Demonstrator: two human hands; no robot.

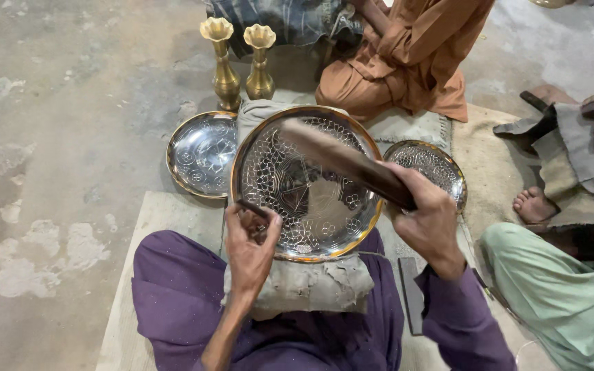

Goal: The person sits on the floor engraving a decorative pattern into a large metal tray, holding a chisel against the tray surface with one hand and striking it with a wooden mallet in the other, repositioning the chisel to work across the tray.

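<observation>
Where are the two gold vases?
The vases stand on the floor at top centre, just behind the left plate, beside a seated person's orange clothes.

I have one view only, worn on the head and looking steeply down and forward, close over the lap: the engraved metal plate (307,185) fills centre frame, concrete floor (70,103) running away beyond it.

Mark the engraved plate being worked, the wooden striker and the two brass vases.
engraved plate (314,199): head view, polished centre of the dish.
wooden striker (342,161): head view, middle of the dark bar held by the right hand (431,220).
brass vases (226,79): head view, belly of the left vase.
</observation>
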